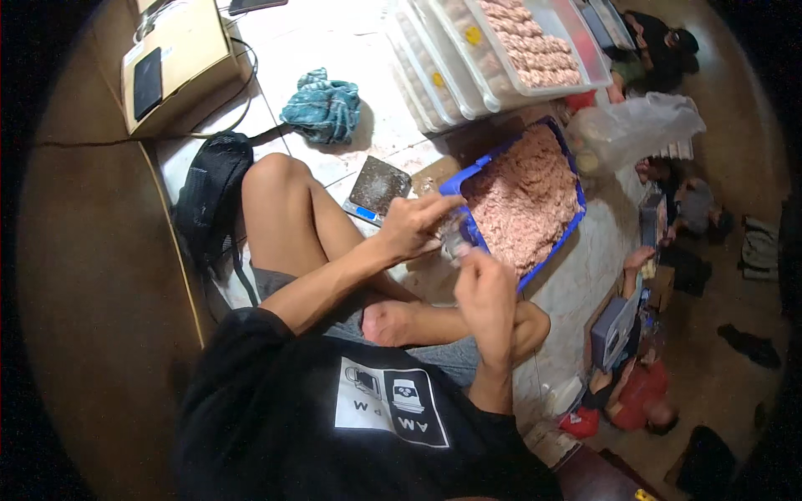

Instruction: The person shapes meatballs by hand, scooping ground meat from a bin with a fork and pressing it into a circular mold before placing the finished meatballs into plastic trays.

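A blue plastic tub (482, 164) heaped with ground meat (526, 200) sits on the tiled floor beyond my knees. At the tub's near left edge, my left hand (416, 228) and my right hand (485, 285) both hold a crumpled clear plastic film or bag (452, 235), blurred between them. Left of the tub lies a small digital scale (379, 188) with a dark, soiled plate and a lit blue display. A brown flat piece (435, 175) with meat bits on it rests between scale and tub.
Clear plastic boxes (495, 100), the top one with rows of shaped meat, stack beyond the tub. A teal cloth (326, 106), a cardboard box (182, 62) with a phone (148, 82), and a black mesh bag (216, 188) lie left. A plastic bag (633, 131) and several people (645, 391) are right.
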{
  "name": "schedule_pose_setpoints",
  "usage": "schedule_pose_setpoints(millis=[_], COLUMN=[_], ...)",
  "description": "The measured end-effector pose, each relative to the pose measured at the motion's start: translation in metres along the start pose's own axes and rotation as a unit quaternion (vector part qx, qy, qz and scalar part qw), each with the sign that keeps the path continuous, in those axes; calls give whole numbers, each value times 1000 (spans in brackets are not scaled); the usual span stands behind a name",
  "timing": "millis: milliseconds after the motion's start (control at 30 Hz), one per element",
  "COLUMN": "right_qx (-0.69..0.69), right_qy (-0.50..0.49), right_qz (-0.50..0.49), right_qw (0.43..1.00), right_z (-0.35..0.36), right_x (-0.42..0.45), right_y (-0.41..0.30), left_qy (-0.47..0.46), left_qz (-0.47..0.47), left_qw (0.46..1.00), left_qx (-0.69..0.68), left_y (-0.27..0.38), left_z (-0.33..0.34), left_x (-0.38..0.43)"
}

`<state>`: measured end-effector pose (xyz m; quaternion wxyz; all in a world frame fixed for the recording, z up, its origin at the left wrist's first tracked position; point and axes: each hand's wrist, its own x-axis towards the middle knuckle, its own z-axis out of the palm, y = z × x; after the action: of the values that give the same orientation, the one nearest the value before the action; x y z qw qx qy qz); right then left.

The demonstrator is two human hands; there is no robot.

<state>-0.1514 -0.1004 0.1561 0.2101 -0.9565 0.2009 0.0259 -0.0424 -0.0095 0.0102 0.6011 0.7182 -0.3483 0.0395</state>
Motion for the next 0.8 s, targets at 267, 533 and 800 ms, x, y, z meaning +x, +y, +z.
schedule_pose_setpoints(millis=[267,533,800], right_qx=[-32,-17,-139], right_qy=[65,-61,59], right_qz=[94,74,103], right_qw=[993,995,983], right_z=[-45,-18,-22], right_x=[14,7,14], right_y=[23,3,107], left_qy=[-18,-74,35], left_qz=[-217,-139,-201], left_qw=[960,981,957], left_qx=[-176,-115,-205], left_y=[-13,-13,-23], left_z=[-5,-4,-16], left_x=[5,1,18])
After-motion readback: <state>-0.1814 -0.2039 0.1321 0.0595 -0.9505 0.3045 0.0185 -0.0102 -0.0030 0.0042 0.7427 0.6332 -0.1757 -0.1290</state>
